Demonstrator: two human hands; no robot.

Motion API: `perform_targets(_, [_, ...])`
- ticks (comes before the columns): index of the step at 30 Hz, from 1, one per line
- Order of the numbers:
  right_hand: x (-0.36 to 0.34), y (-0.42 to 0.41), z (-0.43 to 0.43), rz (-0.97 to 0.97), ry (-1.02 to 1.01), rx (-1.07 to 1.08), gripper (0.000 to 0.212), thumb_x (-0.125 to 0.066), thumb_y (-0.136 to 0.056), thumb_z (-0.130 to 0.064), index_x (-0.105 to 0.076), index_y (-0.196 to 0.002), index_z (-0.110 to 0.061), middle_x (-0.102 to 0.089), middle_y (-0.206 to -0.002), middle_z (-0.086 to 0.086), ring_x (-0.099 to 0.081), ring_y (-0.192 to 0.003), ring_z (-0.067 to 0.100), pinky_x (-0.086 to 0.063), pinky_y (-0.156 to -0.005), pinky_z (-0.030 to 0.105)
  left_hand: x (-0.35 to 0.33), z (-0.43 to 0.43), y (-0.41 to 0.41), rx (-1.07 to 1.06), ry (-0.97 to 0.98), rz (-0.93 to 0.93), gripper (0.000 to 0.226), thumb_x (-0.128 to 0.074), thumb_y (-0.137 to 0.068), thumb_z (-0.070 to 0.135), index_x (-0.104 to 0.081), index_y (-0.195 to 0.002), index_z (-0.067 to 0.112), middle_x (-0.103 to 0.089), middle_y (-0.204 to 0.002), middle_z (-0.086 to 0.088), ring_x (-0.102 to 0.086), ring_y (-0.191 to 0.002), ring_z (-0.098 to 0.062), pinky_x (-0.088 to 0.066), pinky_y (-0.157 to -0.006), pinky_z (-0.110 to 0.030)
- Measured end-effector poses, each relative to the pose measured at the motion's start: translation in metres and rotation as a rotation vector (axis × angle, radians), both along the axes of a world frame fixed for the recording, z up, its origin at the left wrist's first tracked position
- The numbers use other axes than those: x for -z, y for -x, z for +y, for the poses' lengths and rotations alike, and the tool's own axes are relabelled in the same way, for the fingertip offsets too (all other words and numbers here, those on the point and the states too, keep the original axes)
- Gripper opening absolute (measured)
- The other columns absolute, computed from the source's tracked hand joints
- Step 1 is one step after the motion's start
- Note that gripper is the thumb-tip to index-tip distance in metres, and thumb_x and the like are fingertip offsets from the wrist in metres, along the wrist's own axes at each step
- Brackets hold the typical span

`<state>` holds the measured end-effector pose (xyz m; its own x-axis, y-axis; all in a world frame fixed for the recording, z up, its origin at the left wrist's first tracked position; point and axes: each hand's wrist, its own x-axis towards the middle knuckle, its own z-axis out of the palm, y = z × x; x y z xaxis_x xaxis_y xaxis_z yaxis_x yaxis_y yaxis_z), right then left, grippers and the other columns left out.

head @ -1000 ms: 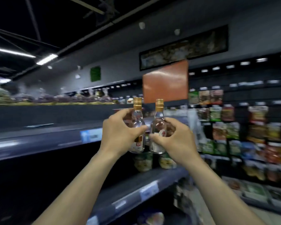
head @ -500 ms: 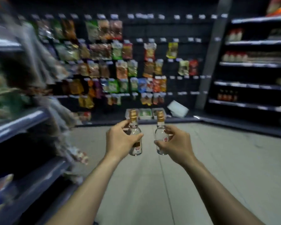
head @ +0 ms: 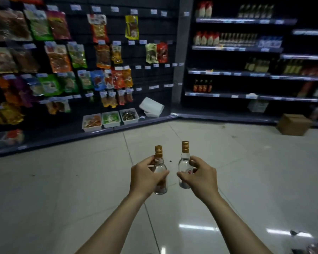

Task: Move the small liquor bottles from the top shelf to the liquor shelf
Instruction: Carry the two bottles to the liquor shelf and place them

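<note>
Items in hand: two small liquor bottles, clear glass with gold screw caps, both upright. Left bottle (head: 160, 168): held in your left grip (head: 145, 176), with fingers and thumb wrapped round the body so the label is mostly covered. Right bottle (head: 184, 162): held in your right grip (head: 200, 177), with thumb and fingers curled round the lower body and a red label mark showing. The two bottles are just apart, not touching. They are carried over the tiled floor (head: 62, 189), well in front of the grey pillar (head: 180, 52). Likely destination: the shelving unit (head: 235, 73) right of the pillar, where rows of bottles stand. You cannot yet tell from here which tier takes the small ones, so read the tiers as you close in. Left of the pillar are hanging snack packets (head: 99, 52), which are not your target. Handling notes: keep the gap between the bottles so glass does not knock glass, keep the caps up, and hold each by the body, never the cap. A cardboard box (head: 293, 124) sits on the floor right of the pillar, before the unit's base, so walk clear of it. Set one bottle down fully before you loosen the other.
</note>
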<state>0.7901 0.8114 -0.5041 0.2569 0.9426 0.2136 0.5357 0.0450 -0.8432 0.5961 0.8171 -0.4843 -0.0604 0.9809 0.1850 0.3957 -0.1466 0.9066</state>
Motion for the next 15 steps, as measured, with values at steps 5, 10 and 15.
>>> perform_targets(5, [-0.015, -0.035, 0.097, 0.012, -0.027, 0.1, 0.054, -0.094, -0.063, -0.023, -0.073, -0.112, -0.028, -0.07, -0.083, -0.028, -0.066, -0.079, -0.016, -0.046, -0.062, 0.001, 0.0, 0.118, -0.042, 0.094, 0.035, -0.078, 0.033, -0.091, -0.065, 0.03, -0.075, -0.094, 0.032, -0.075, -0.086, 0.02, -0.07, -0.08, 0.001, -0.057, -0.07, -0.017])
perform_targets(10, [-0.025, -0.081, 0.181, 0.006, -0.054, 0.193, 0.06, -0.095, -0.062, -0.025, -0.071, -0.117, -0.03, -0.066, -0.078, -0.033, -0.061, -0.084, -0.021, -0.043, -0.063, -0.002, -0.014, 0.223, -0.095, 0.204, -0.018, -0.019, 0.038, -0.089, -0.065, 0.025, -0.065, -0.09, 0.042, -0.072, -0.086, 0.02, -0.066, -0.079, 0.005, -0.053, -0.067, -0.011])
perform_targets(15, [-0.016, -0.149, 0.26, 0.01, -0.034, 0.256, 0.063, -0.095, -0.064, -0.026, -0.069, -0.122, -0.027, -0.062, -0.088, -0.031, -0.06, -0.09, -0.022, -0.046, -0.066, 0.0, -0.01, 0.319, -0.166, 0.308, -0.004, -0.007, 0.042, -0.09, -0.066, 0.023, -0.068, -0.098, 0.037, -0.072, -0.09, 0.018, -0.066, -0.082, 0.003, -0.051, -0.068, -0.008])
